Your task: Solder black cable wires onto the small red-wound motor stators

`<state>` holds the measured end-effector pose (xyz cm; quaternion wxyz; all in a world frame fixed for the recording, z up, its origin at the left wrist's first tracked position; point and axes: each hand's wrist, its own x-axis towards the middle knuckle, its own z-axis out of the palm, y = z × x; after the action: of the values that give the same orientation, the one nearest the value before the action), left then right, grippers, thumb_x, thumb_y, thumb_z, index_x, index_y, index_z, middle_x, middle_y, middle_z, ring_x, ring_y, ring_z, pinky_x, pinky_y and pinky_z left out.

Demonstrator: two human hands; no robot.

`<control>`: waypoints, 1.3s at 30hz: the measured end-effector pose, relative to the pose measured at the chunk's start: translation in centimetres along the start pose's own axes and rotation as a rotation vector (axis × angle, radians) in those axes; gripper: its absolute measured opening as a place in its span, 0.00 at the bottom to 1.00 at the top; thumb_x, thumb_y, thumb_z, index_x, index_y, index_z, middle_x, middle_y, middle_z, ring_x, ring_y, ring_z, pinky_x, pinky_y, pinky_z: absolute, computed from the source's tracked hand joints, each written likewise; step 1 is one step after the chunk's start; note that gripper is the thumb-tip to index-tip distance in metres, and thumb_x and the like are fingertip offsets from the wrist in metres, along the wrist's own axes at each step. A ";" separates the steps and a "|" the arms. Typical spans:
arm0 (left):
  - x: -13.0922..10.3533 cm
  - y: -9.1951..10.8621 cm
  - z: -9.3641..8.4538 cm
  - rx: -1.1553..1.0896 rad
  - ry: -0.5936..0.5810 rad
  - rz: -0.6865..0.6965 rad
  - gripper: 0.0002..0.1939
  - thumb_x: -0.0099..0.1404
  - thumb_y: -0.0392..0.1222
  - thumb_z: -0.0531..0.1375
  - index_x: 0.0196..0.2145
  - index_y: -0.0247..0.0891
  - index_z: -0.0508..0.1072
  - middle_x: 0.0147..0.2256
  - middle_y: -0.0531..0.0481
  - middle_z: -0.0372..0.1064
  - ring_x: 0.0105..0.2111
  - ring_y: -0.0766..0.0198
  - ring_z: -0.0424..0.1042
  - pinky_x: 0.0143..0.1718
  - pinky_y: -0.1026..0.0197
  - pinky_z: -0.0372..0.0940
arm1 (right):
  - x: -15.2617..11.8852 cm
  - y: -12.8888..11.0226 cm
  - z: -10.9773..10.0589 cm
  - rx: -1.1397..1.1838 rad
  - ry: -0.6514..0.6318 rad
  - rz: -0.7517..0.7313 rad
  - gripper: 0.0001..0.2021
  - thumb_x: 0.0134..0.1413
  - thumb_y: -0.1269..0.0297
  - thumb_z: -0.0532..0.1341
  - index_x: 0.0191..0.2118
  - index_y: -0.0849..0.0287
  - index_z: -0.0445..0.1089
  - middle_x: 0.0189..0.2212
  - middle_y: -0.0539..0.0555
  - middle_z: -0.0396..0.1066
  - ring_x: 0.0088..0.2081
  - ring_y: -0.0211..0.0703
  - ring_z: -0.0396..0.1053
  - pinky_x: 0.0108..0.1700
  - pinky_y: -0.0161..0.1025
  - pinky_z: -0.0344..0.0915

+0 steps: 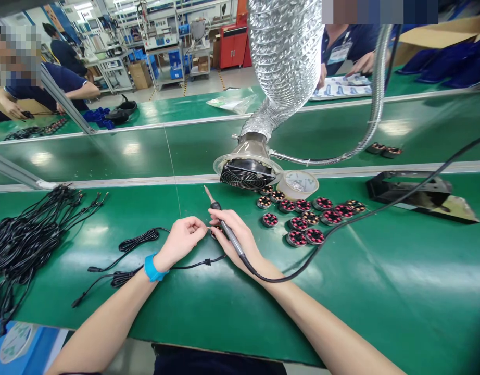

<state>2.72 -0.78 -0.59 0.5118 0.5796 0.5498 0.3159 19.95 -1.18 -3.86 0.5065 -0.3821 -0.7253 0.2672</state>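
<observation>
My left hand (pixel 181 238), with a blue wristband (pixel 153 268), is closed in a pinch. A short thin wire end seems to show at its fingertips. My right hand (pixel 240 239) holds a soldering iron (pixel 231 235) between thumb and fingers, its tip pointing up and away to the left. Its fingertips also touch a small round coil part (pixel 214 233), mostly hidden by the fingers. Between my wrists lies a black cable (pixel 197 264) on the green bench. Two coiled black cables (pixel 140 239) rest left of my left hand.
Several round coil parts (pixel 298 224) stand right of my hands, near a white tub (pixel 300 183). A fan-fronted exhaust hood (pixel 245 174) hangs above the bench. A pile of black cables (pixel 25 239) lies left. A black metal stand (pixel 409 187) sits right. Co-workers sit across the bench.
</observation>
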 end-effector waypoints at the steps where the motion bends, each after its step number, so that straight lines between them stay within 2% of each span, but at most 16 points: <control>1: 0.0 0.0 0.0 0.004 0.000 0.016 0.11 0.58 0.47 0.61 0.30 0.34 0.72 0.26 0.52 0.68 0.22 0.71 0.60 0.23 0.67 0.55 | 0.0 0.2 0.2 0.005 -0.011 -0.013 0.19 0.63 0.73 0.55 0.58 0.51 0.65 0.43 0.54 0.69 0.42 0.40 0.73 0.49 0.40 0.71; 6: 0.0 -0.1 0.0 0.046 0.000 0.052 0.09 0.59 0.44 0.60 0.29 0.34 0.72 0.27 0.51 0.69 0.24 0.69 0.62 0.24 0.67 0.56 | -0.1 0.4 0.6 -0.004 -0.015 -0.050 0.20 0.63 0.74 0.55 0.58 0.51 0.65 0.42 0.54 0.68 0.42 0.40 0.72 0.49 0.41 0.71; 11: -0.1 0.3 -0.2 0.073 -0.013 0.016 0.09 0.57 0.44 0.61 0.27 0.35 0.72 0.24 0.53 0.66 0.22 0.69 0.60 0.24 0.66 0.55 | 0.1 -0.7 -0.3 -0.043 0.093 0.007 0.13 0.65 0.68 0.56 0.53 0.53 0.70 0.40 0.54 0.72 0.39 0.40 0.73 0.46 0.39 0.71; 14: -0.1 0.5 -0.3 0.069 -0.010 -0.009 0.10 0.58 0.45 0.60 0.27 0.34 0.71 0.22 0.54 0.63 0.21 0.70 0.58 0.23 0.66 0.53 | -0.3 -1.1 -1.0 -0.049 0.199 0.115 0.10 0.66 0.63 0.57 0.46 0.55 0.73 0.30 0.51 0.74 0.30 0.40 0.73 0.39 0.38 0.71; 16: -0.1 0.5 -0.3 0.059 -0.013 -0.027 0.11 0.58 0.46 0.60 0.28 0.34 0.72 0.22 0.55 0.62 0.21 0.70 0.57 0.23 0.66 0.52 | -0.8 -1.0 -1.4 -0.025 0.250 0.157 0.10 0.66 0.61 0.56 0.41 0.56 0.74 0.21 0.48 0.69 0.23 0.39 0.70 0.32 0.37 0.70; 18: 0.0 0.4 -0.4 0.046 -0.021 -0.043 0.12 0.59 0.47 0.59 0.29 0.34 0.72 0.21 0.56 0.61 0.20 0.70 0.57 0.22 0.66 0.51 | -1.2 -0.8 -1.7 0.001 0.272 0.148 0.12 0.67 0.60 0.55 0.37 0.56 0.74 0.16 0.46 0.66 0.20 0.38 0.68 0.28 0.37 0.67; 28: 0.2 -0.2 -0.5 0.034 -0.027 -0.081 0.12 0.59 0.48 0.59 0.30 0.35 0.71 0.19 0.57 0.58 0.19 0.71 0.56 0.20 0.67 0.50 | -1.4 -1.3 -1.8 -0.042 0.225 0.071 0.12 0.65 0.64 0.55 0.32 0.56 0.74 0.16 0.48 0.69 0.23 0.41 0.73 0.27 0.37 0.68; 39: 0.2 -0.2 -0.5 0.037 -0.022 -0.087 0.11 0.60 0.47 0.59 0.30 0.35 0.71 0.19 0.57 0.59 0.19 0.72 0.56 0.20 0.68 0.51 | -1.7 -1.2 -1.8 -0.021 0.276 0.113 0.13 0.65 0.61 0.55 0.33 0.56 0.74 0.19 0.50 0.71 0.24 0.42 0.73 0.25 0.36 0.68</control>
<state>2.27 -0.46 -0.66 0.5202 0.5680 0.5746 0.2769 21.61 -3.22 -3.23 0.5815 -0.4609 -0.6287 0.2326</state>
